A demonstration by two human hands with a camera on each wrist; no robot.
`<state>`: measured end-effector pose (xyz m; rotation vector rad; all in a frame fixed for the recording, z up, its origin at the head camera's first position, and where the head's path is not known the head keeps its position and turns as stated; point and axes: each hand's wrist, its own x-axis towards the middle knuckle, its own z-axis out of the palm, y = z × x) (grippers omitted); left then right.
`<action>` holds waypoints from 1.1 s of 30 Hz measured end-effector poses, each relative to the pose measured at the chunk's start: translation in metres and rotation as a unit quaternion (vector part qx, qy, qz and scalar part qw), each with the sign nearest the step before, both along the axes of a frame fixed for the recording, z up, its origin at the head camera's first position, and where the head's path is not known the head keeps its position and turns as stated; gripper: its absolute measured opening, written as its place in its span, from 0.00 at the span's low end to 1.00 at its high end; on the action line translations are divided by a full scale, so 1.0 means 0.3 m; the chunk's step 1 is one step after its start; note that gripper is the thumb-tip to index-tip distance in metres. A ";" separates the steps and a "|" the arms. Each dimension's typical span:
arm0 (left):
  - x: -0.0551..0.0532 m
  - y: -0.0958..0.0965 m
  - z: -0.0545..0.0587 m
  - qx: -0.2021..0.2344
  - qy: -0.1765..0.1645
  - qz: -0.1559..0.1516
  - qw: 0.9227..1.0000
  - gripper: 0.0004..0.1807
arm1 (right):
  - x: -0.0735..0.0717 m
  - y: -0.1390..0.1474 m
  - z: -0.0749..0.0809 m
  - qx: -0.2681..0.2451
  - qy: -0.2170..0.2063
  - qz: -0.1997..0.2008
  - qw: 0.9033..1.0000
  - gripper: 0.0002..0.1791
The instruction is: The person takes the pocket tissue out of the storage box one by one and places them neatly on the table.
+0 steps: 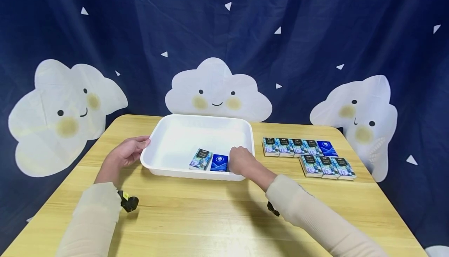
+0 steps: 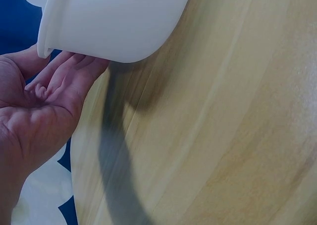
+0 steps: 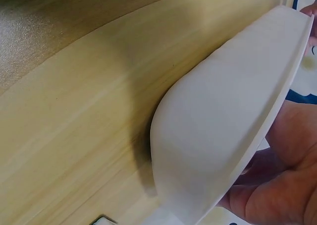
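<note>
A white plastic tray point(image 1: 196, 174) stands on the table. Inside its near right part lie a floral tissue pack point(image 1: 201, 159) and, to the right of it, a blue tissue pack point(image 1: 219, 163). My left hand point(image 1: 130, 151) grips the tray's left rim, thumb at the lip and fingers under it, as the left wrist view shows. Over the tray's right end reaches my right hand point(image 1: 242, 160), fingers bent down inside, close beside the blue pack. In the right wrist view the tray wall hides those fingertips, so whether they hold anything is not visible.
Right of the tray, a back row holds several floral tissue packs point(image 1: 284, 147) with a blue pack point(image 1: 327, 148) at its right end. Three floral packs point(image 1: 327, 167) form a row in front. A dark blue cloud-patterned curtain point(image 1: 298, 15) hangs behind the wooden table point(image 1: 196, 218).
</note>
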<state>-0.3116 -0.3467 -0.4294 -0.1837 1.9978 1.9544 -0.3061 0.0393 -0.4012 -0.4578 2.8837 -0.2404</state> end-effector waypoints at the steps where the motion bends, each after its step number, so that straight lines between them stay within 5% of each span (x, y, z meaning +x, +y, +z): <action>1: -0.001 -0.001 -0.001 0.000 -0.001 0.001 1.000 0.37 | -0.001 -0.001 -0.001 0.000 0.000 0.001 1.000 0.09; 33: -0.004 0.004 -0.005 0.009 0.005 -0.005 1.000 0.37 | -0.011 -0.002 -0.008 -0.020 0.012 0.006 1.000 0.12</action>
